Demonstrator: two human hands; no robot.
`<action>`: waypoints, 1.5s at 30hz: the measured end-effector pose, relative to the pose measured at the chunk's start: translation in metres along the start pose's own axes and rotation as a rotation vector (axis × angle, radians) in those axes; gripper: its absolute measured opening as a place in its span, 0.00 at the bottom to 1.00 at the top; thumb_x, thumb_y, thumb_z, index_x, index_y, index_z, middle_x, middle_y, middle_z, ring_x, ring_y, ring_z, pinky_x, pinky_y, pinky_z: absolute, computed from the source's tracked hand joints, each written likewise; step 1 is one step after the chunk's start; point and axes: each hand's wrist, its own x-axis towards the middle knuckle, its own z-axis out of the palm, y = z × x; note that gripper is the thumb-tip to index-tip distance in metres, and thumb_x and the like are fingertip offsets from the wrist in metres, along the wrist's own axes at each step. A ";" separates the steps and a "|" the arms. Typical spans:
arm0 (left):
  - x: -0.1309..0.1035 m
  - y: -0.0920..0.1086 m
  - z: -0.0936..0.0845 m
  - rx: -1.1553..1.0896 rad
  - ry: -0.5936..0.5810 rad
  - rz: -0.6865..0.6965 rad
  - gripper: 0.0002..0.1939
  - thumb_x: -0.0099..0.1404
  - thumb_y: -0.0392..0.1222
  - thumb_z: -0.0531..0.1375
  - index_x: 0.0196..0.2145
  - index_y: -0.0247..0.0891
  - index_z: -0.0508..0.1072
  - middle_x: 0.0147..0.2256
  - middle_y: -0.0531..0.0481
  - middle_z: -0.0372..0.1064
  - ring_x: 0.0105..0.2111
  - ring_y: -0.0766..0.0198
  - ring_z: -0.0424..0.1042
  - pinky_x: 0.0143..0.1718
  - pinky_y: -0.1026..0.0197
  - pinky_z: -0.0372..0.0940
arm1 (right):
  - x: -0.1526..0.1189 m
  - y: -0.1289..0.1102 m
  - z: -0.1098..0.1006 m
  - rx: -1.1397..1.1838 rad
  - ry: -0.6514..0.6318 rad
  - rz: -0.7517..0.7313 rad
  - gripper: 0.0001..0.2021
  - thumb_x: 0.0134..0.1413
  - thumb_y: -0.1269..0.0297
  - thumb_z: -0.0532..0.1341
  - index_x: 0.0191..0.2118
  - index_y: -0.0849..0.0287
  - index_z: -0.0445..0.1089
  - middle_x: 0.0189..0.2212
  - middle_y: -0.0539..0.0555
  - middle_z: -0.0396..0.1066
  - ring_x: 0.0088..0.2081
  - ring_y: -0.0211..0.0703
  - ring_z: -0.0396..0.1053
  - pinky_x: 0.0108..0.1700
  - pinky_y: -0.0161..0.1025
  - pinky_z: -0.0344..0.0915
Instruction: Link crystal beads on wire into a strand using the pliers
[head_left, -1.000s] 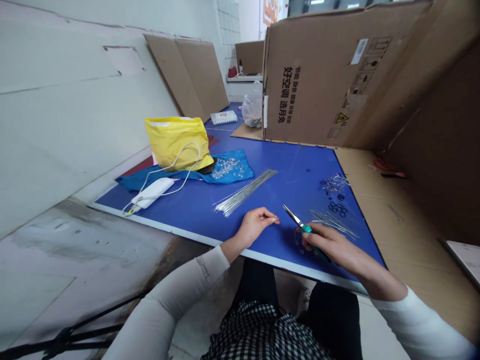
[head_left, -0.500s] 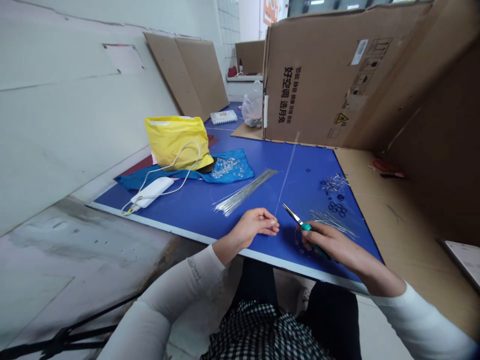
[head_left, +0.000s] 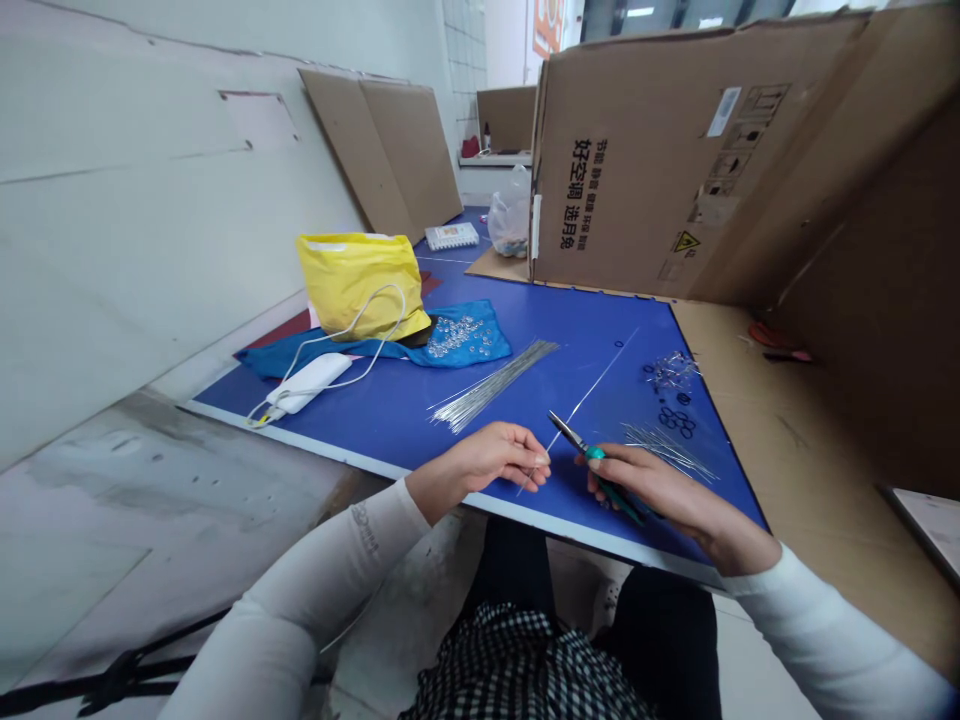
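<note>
My left hand [head_left: 514, 457] pinches a thin straight wire [head_left: 592, 388] near its lower end. The wire slants up and to the right over the blue table. My right hand [head_left: 626, 475] is wrapped round green-handled pliers [head_left: 596, 455], whose metal jaws point up and left and lie close to or across the wire; whether they grip it I cannot tell. Left of the wire lies a bundle of straight wires [head_left: 495, 385]. Beside my right hand is a smaller pile of wires [head_left: 667, 450]. Black rings [head_left: 677, 422] and a heap of bent wire pieces [head_left: 673, 371] lie farther right.
A yellow bag [head_left: 360, 287], a white power bank [head_left: 309, 384] with a cable, and a blue cloth [head_left: 487, 320] bearing small clear pieces lie at the left. A large cardboard box [head_left: 637, 180] stands along the back right. A clear plastic bag [head_left: 510, 215] sits beside it.
The wire in my left hand has swung from steep to a slant toward the right. The pliers have moved left, their jaws now at the wire. My left hand has shifted slightly left.
</note>
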 end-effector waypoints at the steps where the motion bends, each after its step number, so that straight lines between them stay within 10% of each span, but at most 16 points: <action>1: 0.000 0.000 0.000 0.002 0.000 -0.005 0.18 0.47 0.43 0.74 0.29 0.30 0.74 0.28 0.44 0.75 0.28 0.61 0.75 0.34 0.57 0.70 | 0.001 0.000 0.000 0.036 -0.009 0.010 0.16 0.57 0.49 0.56 0.30 0.58 0.68 0.31 0.55 0.72 0.33 0.44 0.68 0.39 0.42 0.62; 45: 0.007 0.001 0.005 0.043 -0.043 -0.065 0.19 0.45 0.44 0.74 0.29 0.30 0.74 0.27 0.43 0.75 0.27 0.61 0.75 0.35 0.55 0.69 | 0.006 0.005 0.007 0.205 -0.008 0.058 0.16 0.56 0.50 0.59 0.28 0.59 0.65 0.23 0.48 0.64 0.23 0.35 0.59 0.25 0.35 0.55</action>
